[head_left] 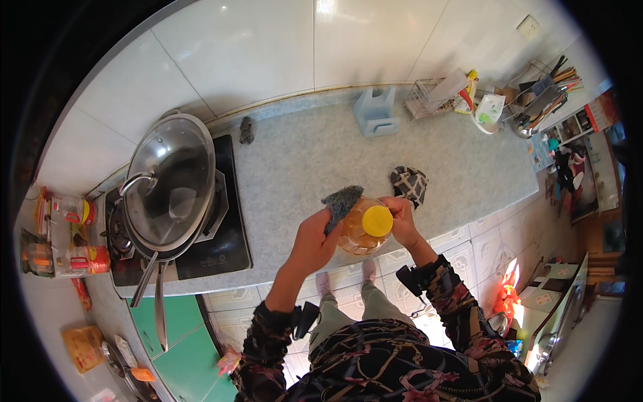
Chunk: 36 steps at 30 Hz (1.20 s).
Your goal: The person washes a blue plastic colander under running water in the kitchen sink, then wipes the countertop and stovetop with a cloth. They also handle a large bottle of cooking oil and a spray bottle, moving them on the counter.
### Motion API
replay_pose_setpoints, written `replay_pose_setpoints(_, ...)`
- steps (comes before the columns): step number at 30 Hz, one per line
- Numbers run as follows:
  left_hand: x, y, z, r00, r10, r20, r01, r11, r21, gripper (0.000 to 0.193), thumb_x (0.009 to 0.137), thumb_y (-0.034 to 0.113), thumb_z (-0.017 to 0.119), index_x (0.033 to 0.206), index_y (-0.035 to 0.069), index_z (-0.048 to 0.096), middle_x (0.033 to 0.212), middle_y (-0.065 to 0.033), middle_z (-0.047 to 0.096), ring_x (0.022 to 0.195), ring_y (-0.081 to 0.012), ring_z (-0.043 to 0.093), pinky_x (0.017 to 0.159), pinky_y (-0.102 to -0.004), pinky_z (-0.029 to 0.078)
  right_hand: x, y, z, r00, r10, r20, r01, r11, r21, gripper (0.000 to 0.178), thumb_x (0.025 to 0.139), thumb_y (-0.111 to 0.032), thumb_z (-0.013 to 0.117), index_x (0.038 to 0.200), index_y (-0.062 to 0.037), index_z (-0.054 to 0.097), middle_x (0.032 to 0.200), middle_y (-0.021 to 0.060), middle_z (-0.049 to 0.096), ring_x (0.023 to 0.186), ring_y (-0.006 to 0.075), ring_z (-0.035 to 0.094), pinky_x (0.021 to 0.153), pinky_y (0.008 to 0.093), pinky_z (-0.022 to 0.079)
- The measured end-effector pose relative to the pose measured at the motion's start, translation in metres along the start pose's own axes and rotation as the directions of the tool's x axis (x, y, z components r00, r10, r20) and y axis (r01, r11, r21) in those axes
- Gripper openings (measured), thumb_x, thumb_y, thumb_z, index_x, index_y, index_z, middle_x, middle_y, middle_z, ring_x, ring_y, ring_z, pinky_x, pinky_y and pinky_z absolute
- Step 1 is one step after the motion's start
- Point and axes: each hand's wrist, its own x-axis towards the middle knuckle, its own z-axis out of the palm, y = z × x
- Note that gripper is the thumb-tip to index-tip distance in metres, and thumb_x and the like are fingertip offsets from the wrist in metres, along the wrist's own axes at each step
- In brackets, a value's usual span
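Note:
A clear bottle [357, 240] with amber contents and a yellow cap is held up in front of me, near the counter's front edge. My right hand [404, 225] grips it from the right, its fingers closed at the bottle's side near the cap. My left hand [313, 238] is closed on a grey cloth [343, 201] that presses against the bottle's left side. Part of the left fingers is hidden behind the cloth and the bottle. To the right of the bottle, a dark and beige patterned cloth [409, 185] lies crumpled on the counter.
On the left, a lidded wok [171, 187] sits on the black gas stove [231, 241], handles jutting toward me. A dark scrubber [246, 130] lies beside the stove. Along the back stand a pale blue plastic holder [376, 112], a wire rack [425, 97] and a utensil holder [536, 100].

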Motion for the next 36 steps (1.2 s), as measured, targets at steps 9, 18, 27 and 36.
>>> replay_pose_setpoints(9,0.033,0.011,-0.003,0.932,0.343,0.114,-0.344,0.939,-0.011,0.029,0.082,0.003,0.056,0.111,0.001,0.058,0.096,-0.0199,0.062,0.085,-0.0338,0.061,0.076,-0.0337,0.048,0.008,-0.006,0.011,0.998,0.054,-0.01,-0.053,0.996,0.078,0.008,0.076,-0.003,0.06,0.082,0.0013,0.062,0.078,-0.0027,0.06,0.072,0.0044,0.054,0.064,0.0195,0.043)
replay_pose_setpoints(18,-0.004,-0.014,0.011,0.992,0.104,-0.072,-0.107,0.994,-0.04,0.029,0.081,0.002,0.053,0.11,0.0,0.058,0.09,-0.0196,0.063,0.082,-0.0326,0.062,0.075,-0.0356,0.048,0.01,0.011,0.009,0.992,-0.087,-0.096,0.078,0.992,-0.095,0.016,0.081,-0.016,0.066,0.083,0.0002,0.065,0.079,-0.0001,0.064,0.071,0.0061,0.058,0.065,0.0217,0.047)
replay_pose_setpoints(27,-0.081,-0.005,0.024,0.953,-0.243,-0.18,0.203,0.955,-0.215,0.024,0.087,0.004,0.053,0.11,-0.002,0.058,0.102,-0.0142,0.063,0.093,-0.0215,0.063,0.08,-0.0312,0.048,0.009,0.002,0.001,1.0,0.007,-0.027,-0.009,0.997,-0.082,0.01,0.077,-0.008,0.061,0.084,-0.0003,0.06,0.079,-0.0017,0.057,0.077,0.0067,0.054,0.069,0.0214,0.043)
replay_pose_setpoints(36,-0.106,-0.002,0.017,0.887,-0.454,0.085,0.203,0.22,-0.954,0.031,0.091,0.007,0.054,0.121,-0.001,0.052,0.11,-0.0089,0.061,0.1,-0.0178,0.06,0.088,-0.0317,0.048,-0.055,-0.054,-0.003,0.971,-0.194,-0.143,0.09,0.842,-0.532,0.046,0.072,-0.009,0.069,0.114,-0.0071,0.05,0.115,0.0096,0.049,0.107,0.0211,0.048,0.091,0.0321,0.038)
